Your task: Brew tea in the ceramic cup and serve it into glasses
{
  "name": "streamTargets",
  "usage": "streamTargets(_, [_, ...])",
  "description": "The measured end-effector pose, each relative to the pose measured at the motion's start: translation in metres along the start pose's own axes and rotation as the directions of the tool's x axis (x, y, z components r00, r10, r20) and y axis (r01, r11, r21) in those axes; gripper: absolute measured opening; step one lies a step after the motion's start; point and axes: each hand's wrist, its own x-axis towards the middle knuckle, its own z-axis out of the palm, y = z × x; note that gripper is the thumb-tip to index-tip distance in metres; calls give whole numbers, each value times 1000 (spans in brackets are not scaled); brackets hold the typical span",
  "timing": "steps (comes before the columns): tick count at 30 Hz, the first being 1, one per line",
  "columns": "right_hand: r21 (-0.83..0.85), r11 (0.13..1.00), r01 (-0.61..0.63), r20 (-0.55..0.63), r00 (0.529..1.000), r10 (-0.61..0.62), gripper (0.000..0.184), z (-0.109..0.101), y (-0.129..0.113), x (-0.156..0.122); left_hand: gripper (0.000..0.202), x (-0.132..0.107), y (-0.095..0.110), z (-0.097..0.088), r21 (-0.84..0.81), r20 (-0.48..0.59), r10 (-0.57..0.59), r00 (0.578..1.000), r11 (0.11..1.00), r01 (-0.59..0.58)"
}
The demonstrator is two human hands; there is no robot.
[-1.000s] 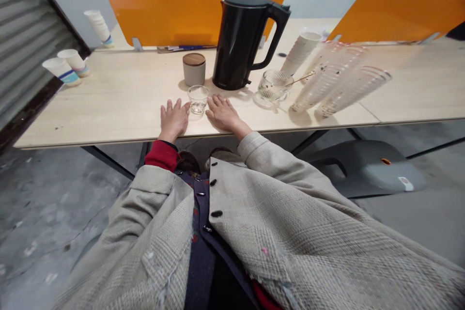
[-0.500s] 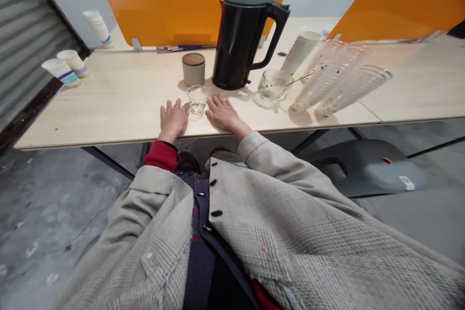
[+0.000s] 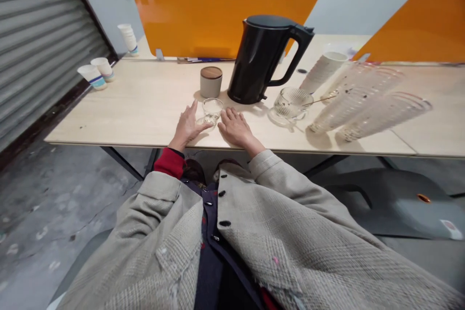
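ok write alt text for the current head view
A person's left hand curves open beside a small clear glass on a pale table; the right hand rests at its other side. Behind the glass stand a lidded jar and a black kettle.

Small glass [image 3: 212, 110] between left hand [image 3: 188, 126] and right hand [image 3: 237, 127], contact unclear

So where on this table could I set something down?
Bare tabletop lies between the paper cups, lidded jar and left hand. It's crowded right of the kettle, where the glass cup and stacked plastic cups stand close together.
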Motion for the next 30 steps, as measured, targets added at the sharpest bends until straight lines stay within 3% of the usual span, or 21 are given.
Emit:
streamTargets(3, [-8, 1000, -2, 6, 1000, 2, 70, 1, 0, -1, 127, 7, -2, 10, -232, -31, 32, 999, 972, -39])
streamTargets(6, [-16, 1000, 0, 11, 1000, 0, 71, 3, 1, 0, 126, 10, 0, 20, -318, -51, 19, 999, 948, -34])
streamTargets(17, [-65, 998, 1, 20, 1000, 1, 70, 5, 3, 0, 59, 4, 19, 26, -263, -134, -9, 991, 964, -27])
streamTargets(27, [-107, 994, 1, 7, 1000, 0, 69, 7, 3, -1, 52, -2, 28, 21, -278, -172, -36, 984, 960, -14])
streamTargets(30, [-120, 993, -2, 8, 1000, 3, 70, 9, 4, -1, 55, -6, 25, 10, -326, -200, -55, 978, 945, -14])
